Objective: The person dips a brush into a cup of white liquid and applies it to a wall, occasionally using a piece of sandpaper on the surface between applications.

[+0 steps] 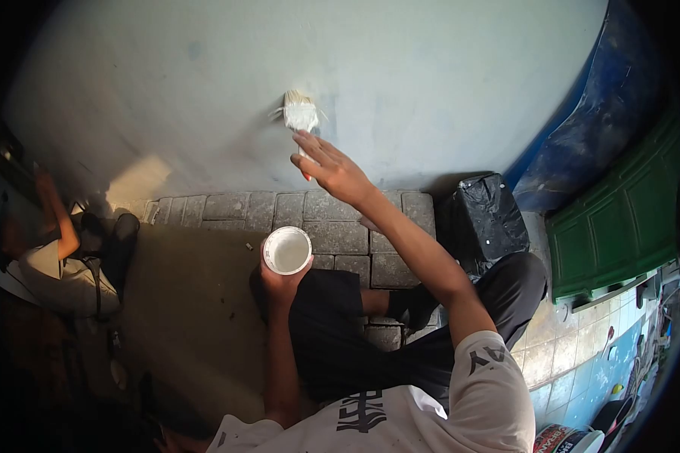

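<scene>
A paintbrush [301,115] with pale bristles and a white-coated ferrule is in my right hand [331,167], my fingers closed round its handle. Its bristles point up and lie against the pale wall [204,83]; whether they press on it is hard to tell. Lower down, my left hand [281,281] is wrapped round a white cup [288,250] above my bent leg. White paint or a similar white liquid seems to be inside the cup.
Paving blocks [332,234] run along the wall's foot. Right of my knees stands a black plastic-wrapped object [488,219], near a green panel [616,211] and a blue sheet [574,128]. Another person [60,264] sits at the left. A bucket [568,439] stands lower right.
</scene>
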A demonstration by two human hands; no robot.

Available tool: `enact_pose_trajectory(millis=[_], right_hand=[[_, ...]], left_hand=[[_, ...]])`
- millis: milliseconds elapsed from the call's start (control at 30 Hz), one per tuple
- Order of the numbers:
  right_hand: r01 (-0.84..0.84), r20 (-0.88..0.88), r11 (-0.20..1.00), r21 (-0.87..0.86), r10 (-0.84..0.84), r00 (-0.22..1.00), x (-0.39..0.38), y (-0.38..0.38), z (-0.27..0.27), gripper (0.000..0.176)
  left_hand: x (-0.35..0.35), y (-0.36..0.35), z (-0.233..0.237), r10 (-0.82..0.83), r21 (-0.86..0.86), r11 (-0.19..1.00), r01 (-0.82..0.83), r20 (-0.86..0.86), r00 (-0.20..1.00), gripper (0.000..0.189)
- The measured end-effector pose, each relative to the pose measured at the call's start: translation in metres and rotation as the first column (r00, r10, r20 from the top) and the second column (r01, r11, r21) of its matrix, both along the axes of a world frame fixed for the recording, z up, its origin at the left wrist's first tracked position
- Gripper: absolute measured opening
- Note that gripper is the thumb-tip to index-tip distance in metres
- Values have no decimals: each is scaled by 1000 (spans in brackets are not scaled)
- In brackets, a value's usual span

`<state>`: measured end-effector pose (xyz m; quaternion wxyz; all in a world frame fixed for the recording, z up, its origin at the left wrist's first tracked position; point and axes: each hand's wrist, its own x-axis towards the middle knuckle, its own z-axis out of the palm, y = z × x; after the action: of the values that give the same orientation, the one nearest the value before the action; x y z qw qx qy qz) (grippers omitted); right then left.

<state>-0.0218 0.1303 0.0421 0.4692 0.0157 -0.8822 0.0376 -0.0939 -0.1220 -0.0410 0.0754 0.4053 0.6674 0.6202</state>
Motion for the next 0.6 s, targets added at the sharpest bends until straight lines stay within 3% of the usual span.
enact_pose_trajectory(millis=[167, 233, 267, 333, 367, 433, 567, 600], right_hand=[[25, 147, 999, 45, -31, 989, -7, 11, -109, 41], [-3, 377, 997, -77, 31, 926, 2, 11, -138, 29], [-3, 379, 996, -85, 35, 925, 7, 12, -145, 29], [115, 457, 959, -260, 17, 889, 12, 18, -139, 21], [117, 453, 958, -262, 14, 892, 12, 22, -134, 21], [92, 336, 870, -484, 87, 938, 18, 22, -88, 15], [-51, 159, 882, -468, 141, 977, 20, 17, 1, 22], [-65, 63, 947, -315, 89, 994, 22, 15, 21, 28]], left_hand=[[4, 10, 4, -67, 65, 996, 63, 54, 996, 69], [0, 8, 4, -46, 28, 999, 45, 35, 998, 69], [-1, 5, 3, -32, -2, 999, 32, 18, 999, 69], [-3, 3, 0, -11, -21, 1000, 11, 0, 1000, 69], [-5, 3, 0, 14, -32, 999, -14, -17, 1000, 69], [-10, 4, 1, 1, -13, 1000, -1, 8, 1000, 69], [-12, 5, -3, -3, 5, 1000, 3, 12, 1000, 67], [-13, 5, -3, -2, 0, 1000, 2, 19, 1000, 67]])
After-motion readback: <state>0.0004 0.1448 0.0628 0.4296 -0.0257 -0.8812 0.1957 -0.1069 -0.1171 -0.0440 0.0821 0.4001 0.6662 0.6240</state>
